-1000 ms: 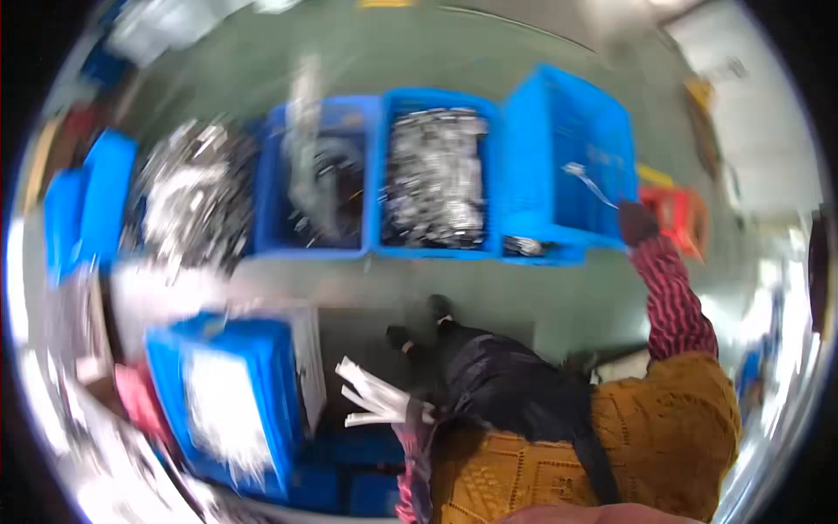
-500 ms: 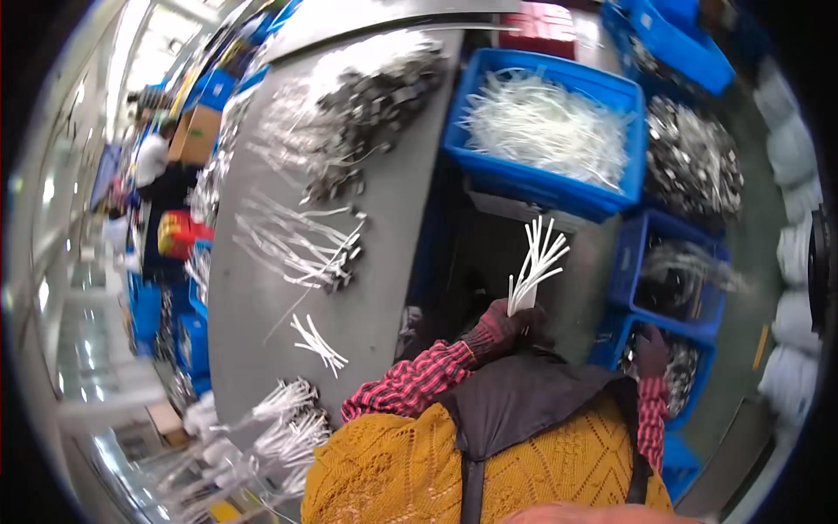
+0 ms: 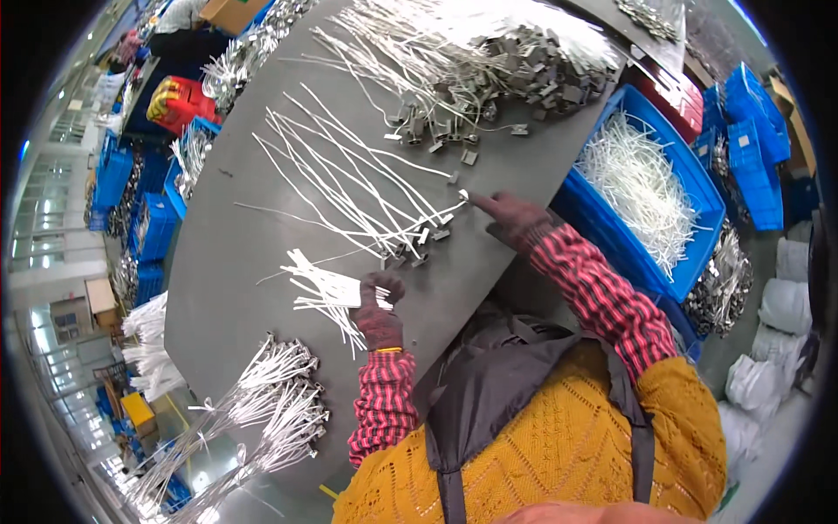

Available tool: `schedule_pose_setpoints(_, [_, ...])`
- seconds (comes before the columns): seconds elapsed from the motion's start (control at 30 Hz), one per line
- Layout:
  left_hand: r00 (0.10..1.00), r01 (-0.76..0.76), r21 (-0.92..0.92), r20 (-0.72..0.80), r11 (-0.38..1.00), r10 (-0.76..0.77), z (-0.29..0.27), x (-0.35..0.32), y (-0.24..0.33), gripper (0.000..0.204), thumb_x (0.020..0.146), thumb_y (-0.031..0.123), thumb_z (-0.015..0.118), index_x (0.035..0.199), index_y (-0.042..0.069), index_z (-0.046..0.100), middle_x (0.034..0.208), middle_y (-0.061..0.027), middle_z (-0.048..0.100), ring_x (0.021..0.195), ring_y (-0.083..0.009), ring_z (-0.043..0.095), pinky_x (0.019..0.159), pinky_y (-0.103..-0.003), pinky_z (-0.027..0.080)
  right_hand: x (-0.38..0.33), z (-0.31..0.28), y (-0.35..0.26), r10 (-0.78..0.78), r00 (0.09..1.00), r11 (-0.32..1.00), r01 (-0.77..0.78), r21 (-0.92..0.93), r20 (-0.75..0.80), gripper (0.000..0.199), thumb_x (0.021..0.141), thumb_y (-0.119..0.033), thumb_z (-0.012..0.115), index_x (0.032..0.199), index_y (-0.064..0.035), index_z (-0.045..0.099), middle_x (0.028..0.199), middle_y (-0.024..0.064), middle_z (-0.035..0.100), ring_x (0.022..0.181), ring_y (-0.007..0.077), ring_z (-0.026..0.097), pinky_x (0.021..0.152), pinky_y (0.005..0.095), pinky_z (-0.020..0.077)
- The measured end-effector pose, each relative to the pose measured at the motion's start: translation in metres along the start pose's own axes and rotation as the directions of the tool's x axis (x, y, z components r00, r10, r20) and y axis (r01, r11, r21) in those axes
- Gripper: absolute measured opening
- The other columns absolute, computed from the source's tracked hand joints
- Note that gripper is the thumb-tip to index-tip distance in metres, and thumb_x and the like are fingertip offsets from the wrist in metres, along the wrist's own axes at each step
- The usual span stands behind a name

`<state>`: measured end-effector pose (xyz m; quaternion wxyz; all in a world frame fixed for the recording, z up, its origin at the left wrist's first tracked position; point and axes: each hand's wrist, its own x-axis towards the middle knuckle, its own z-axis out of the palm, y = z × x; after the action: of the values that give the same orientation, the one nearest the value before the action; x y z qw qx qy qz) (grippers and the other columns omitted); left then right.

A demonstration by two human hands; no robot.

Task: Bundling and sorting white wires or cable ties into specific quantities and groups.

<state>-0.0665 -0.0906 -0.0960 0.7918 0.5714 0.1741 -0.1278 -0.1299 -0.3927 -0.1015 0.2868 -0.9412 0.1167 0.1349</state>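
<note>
Blue crate (image 3: 594, 210) beside table (image 3: 218, 271), left hand (image 3: 380, 313) clutching strips (image 3: 325, 288), right hand (image 3: 519, 217) with grip unclear

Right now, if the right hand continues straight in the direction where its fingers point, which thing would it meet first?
The right hand would first meet the small pale end piece just ahead of it, beside the spread white cords; whether they touch is hard to tell from this view.

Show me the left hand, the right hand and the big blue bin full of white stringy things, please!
Left hand (image 3: 380, 316): head view, on the back of the dark glove.
Right hand (image 3: 517, 217): head view, on the back of the glove.
Blue bin (image 3: 604, 227): head view, on its side wall.
</note>
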Motion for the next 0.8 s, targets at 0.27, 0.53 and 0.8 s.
schedule_pose_setpoints(0.27, [0.998,-0.025,-0.097,-0.055,0.995,0.020,0.000,0.000,-0.002,0.026,0.094,0.021,0.061,0.105,-0.002,0.058,0.086,-0.0128,0.064,0.070,-0.0251,0.063,0.062,-0.039,0.054,0.060,0.023,-0.003,-0.165,0.984,0.986,0.167,-0.017,0.068,0.052,0.082,-0.014,0.066,0.132,-0.0175,0.052,0.106,0.0177,0.058,0.101,0.0359,0.061,0.086,0.0447,0.0511])
schedule_pose_setpoints(0.53, [0.997,-0.027,-0.163,-0.071,0.986,0.016,0.002,0.014,0.000,0.024,0.095,0.019,0.061,0.104,-0.002,0.058,0.085,-0.0112,0.063,0.074,-0.0243,0.065,0.064,-0.036,0.059,0.062,0.000,-0.031,-0.332,0.930,0.903,0.361,0.234,-0.154,0.049,0.086,-0.026,0.070,0.128,-0.0086,0.053,0.116,0.0192,0.054,0.104,0.0397,0.059,0.089,0.0458,0.0517])
schedule_pose_setpoints(0.8, [0.997,0.049,-0.187,-0.042,0.981,-0.058,0.026,0.009,0.015,0.030,0.094,0.028,0.062,0.108,0.002,0.058,0.100,-0.0106,0.062,0.090,-0.0275,0.065,0.072,-0.041,0.058,0.070,-0.035,-0.004,-0.301,0.953,0.937,0.304,0.170,-0.047,0.054,0.084,-0.027,0.070,0.130,-0.0058,0.054,0.134,0.0197,0.053,0.119,0.0391,0.055,0.098,0.0431,0.0482])
